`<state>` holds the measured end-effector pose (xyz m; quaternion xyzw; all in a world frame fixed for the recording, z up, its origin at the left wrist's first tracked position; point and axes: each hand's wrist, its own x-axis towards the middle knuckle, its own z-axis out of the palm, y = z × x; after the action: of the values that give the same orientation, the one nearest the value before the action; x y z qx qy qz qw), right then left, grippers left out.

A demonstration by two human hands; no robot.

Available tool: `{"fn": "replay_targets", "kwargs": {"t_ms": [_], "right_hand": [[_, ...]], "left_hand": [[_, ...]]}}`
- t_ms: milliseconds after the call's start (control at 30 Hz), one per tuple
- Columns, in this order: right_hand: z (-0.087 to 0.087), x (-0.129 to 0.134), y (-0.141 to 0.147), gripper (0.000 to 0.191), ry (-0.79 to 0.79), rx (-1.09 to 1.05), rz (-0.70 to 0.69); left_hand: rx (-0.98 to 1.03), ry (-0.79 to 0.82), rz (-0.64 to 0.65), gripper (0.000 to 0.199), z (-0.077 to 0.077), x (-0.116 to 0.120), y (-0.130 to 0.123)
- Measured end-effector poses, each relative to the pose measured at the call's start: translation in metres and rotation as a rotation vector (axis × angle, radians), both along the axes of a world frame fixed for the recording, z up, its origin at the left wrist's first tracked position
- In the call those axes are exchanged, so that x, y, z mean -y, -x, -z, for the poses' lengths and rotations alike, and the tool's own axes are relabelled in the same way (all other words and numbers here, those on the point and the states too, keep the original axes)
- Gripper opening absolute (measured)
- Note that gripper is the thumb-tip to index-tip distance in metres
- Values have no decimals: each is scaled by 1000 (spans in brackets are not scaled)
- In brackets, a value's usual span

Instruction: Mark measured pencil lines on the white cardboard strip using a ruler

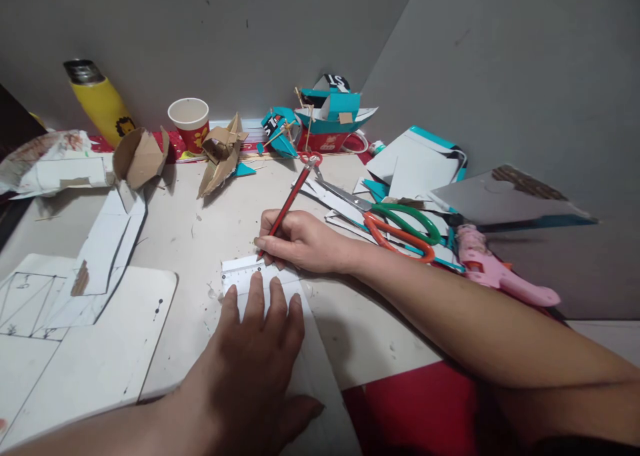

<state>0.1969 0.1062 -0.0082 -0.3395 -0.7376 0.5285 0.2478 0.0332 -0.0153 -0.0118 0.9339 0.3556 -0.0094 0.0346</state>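
My right hand pinches a red and black pencil, its tip down at the edge of a clear ruler. The ruler lies across a long strip of white card near its far end. With fingers spread, my left hand rests flat on the card, its fingertips pressing on or beside the ruler. Scissors with one green and one orange handle lie beyond my right forearm, blades pointing at the pencil. Under my left palm the card is hidden.
White and teal card scraps and a pink glue gun lie at right. Along the back stand a yellow bottle, a paper cup, cardboard boat shapes and a teal model boat. A marked whiteboard lies left.
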Motion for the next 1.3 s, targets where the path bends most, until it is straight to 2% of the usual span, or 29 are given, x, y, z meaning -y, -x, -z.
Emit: {"fn": "replay_targets", "kwargs": {"t_ms": [800, 967, 1167, 1300], "right_hand": [[-1, 0, 0, 18, 87, -20, 17], [3, -1, 2, 22, 133, -144, 54], [13, -6, 3, 20, 69, -243, 74], [13, -7, 2, 19, 11, -267, 119]], "left_hand": [[-10, -22, 1, 85, 1, -2, 0], [-1, -38, 3, 85, 1, 0, 1], [-8, -74, 29, 82, 1, -1, 0], [-50, -144, 59, 75, 0, 2, 1]]}}
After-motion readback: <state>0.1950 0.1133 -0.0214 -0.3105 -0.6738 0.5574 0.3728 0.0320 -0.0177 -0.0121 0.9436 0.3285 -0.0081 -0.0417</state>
